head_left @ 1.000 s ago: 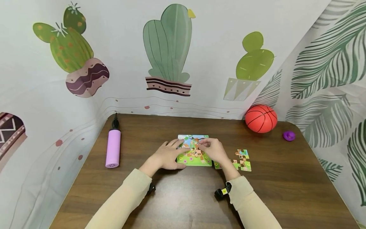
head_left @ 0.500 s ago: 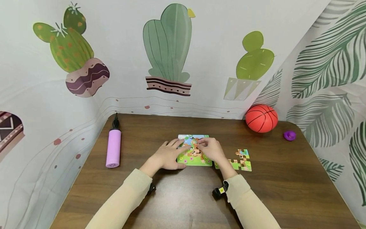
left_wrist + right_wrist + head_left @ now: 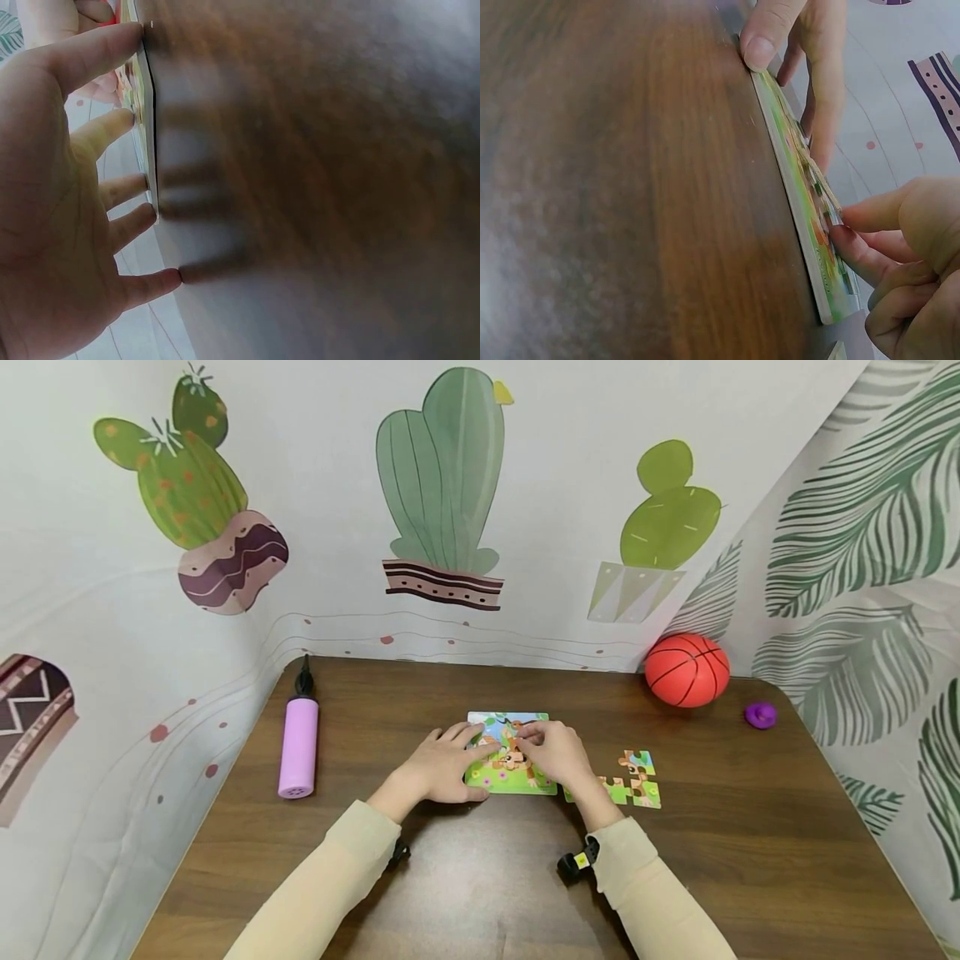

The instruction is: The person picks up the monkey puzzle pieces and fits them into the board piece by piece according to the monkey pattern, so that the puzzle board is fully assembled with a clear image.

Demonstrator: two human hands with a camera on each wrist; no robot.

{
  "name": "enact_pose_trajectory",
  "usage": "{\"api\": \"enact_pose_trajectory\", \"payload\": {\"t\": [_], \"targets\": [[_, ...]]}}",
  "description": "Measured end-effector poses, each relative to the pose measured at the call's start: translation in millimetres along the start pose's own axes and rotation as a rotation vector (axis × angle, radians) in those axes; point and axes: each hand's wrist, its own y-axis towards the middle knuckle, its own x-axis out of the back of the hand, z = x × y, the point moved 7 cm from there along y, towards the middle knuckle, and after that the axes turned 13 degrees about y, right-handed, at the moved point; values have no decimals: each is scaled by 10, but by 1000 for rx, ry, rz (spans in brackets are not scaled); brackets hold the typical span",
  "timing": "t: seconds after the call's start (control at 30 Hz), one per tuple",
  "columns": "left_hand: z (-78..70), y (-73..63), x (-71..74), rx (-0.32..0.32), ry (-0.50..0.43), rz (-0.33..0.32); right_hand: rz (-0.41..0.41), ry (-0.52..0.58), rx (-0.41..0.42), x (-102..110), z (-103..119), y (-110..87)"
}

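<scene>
A puzzle board [image 3: 525, 783] with a colourful animal picture on green and blue lies flat on the wooden table. My left hand [image 3: 450, 767] rests at the board's left side with fingers spread, fingertips on its edge and surface. In the left wrist view the fingers of the left hand [image 3: 67, 187] are mostly straight. Over the board's right half, my right hand [image 3: 558, 753] pinches a puzzle piece [image 3: 826, 189] between thumb and finger. That piece is tilted, one side raised off the board. Several loose puzzle pieces [image 3: 643, 792] lie right of the board, partly behind the right wrist.
A pink hand pump [image 3: 298, 747] with a black nozzle lies at the left of the table [image 3: 480, 877]. At the back right are a red basketball [image 3: 687, 670] and a small purple object [image 3: 761, 716]. A printed cloth backdrop [image 3: 555, 527] stands behind the table.
My right hand has shifted slightly left over the board with the piece, its wrist uncovering more of the loose pieces. The left hand has stayed in place.
</scene>
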Motion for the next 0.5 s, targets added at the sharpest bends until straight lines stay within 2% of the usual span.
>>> {"api": "enact_pose_trajectory", "payload": {"t": [0.37,0.5], "targets": [[-9,6,3,-7,17,-14,8,-50,21,3,28,11],[-50,-8,-15,-30,41,-34,11,-50,18,-6,30,5]]}}
